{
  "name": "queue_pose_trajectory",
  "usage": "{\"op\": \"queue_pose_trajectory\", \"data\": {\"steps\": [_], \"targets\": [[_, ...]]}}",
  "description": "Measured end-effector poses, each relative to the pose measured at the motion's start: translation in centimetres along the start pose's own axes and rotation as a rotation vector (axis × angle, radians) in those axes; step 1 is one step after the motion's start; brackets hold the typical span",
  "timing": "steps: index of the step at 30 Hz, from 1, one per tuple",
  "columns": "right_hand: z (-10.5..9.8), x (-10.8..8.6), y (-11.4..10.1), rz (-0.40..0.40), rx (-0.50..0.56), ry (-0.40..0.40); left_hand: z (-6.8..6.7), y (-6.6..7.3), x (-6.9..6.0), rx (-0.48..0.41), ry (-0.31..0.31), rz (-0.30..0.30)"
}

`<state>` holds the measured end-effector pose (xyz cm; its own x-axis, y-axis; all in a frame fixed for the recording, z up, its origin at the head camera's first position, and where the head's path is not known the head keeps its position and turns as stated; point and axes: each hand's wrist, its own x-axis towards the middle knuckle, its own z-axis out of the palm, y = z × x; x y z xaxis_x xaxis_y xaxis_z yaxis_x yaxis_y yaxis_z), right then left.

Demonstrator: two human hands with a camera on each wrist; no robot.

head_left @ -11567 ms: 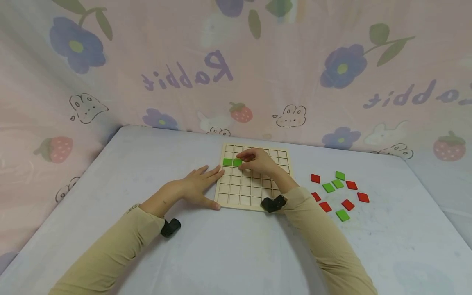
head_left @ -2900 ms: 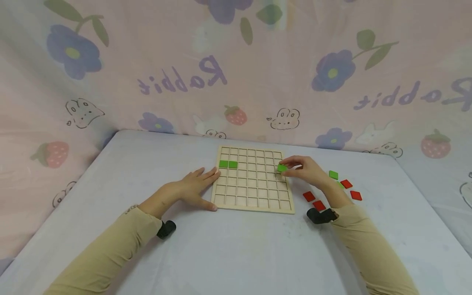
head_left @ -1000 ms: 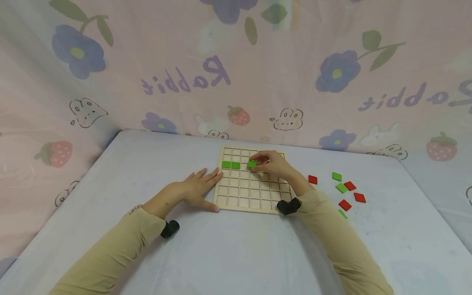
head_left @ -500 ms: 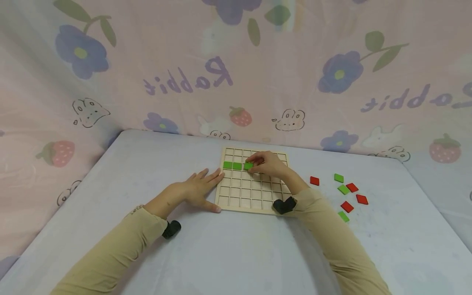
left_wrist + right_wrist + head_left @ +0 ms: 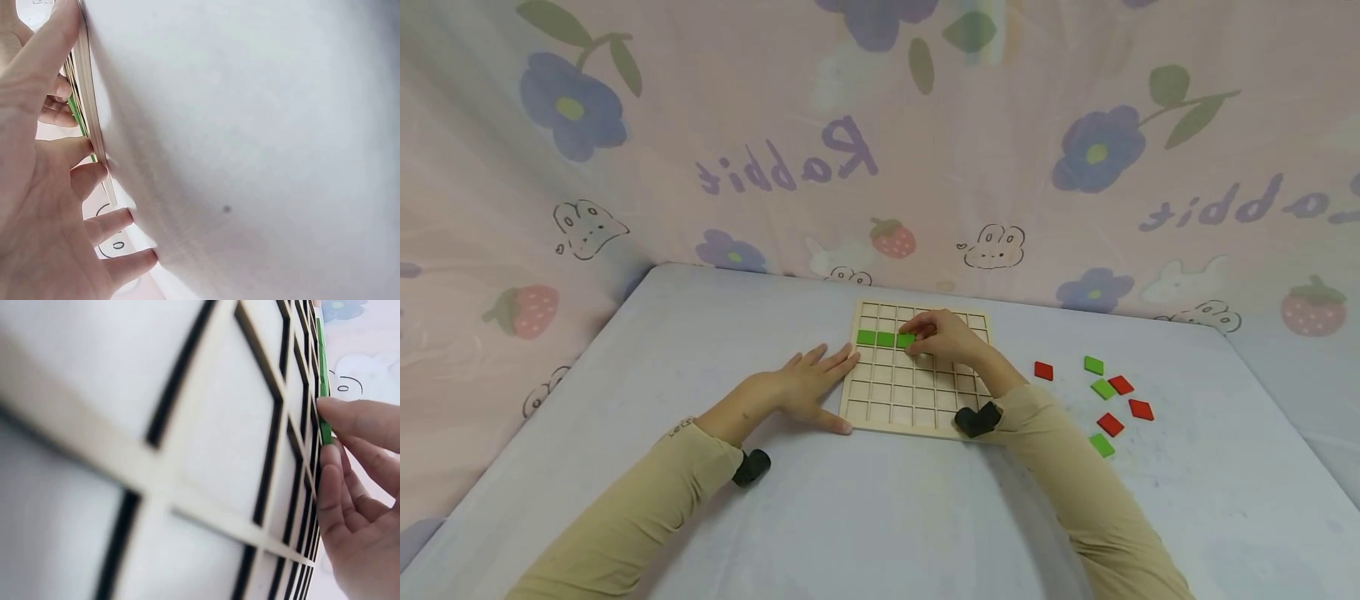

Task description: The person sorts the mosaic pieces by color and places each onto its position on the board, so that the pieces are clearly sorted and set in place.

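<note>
A light wooden grid board [image 5: 881, 412] lies flat on the white table. Two green tiles [image 5: 867, 337] [image 5: 886, 339] sit side by side in cells near its left edge, two rows below the top. A third green tile [image 5: 905, 341] is at the cell to their right, its right part covered by fingers. My right hand [image 5: 946, 336] pinches that tile [image 5: 325, 428] between thumb and fingers. My left hand [image 5: 805, 387] lies with fingers spread on the table, fingertips and thumb touching the board's left edge; the left wrist view shows those straight fingers [image 5: 115, 225] along the board's side.
Several loose red tiles [image 5: 1141, 409] and green tiles [image 5: 1093, 365] lie on the table [image 5: 880, 517] to the right of the board. A patterned curtain [image 5: 940, 167] hangs behind and at the left of the table.
Compared with a second ago, my right hand has moved slightly left and down, bringing the pinched green tile to the cell beside the other two. My left hand has stayed at the board's edge.
</note>
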<state>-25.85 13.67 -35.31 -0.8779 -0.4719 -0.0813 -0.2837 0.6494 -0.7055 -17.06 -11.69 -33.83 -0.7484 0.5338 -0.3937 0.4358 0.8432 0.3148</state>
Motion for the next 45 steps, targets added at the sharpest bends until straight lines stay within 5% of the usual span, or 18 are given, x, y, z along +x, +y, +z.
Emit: {"op": "queue_pose_trajectory", "data": {"steps": [9,19,45], "targets": [[0.0,0.0,0.4,-0.016,-0.012,-0.016,0.2,0.1,0.2,0.006,0.004,0.005],[-0.6,-1.1,0.7,-0.001,0.086,-0.043,0.2,0.0,0.2,0.009,0.01,0.001],[-3.0,-3.8,2.9,-0.012,0.156,-0.002,0.2,-0.3,0.1,-0.005,0.02,0.024]]}}
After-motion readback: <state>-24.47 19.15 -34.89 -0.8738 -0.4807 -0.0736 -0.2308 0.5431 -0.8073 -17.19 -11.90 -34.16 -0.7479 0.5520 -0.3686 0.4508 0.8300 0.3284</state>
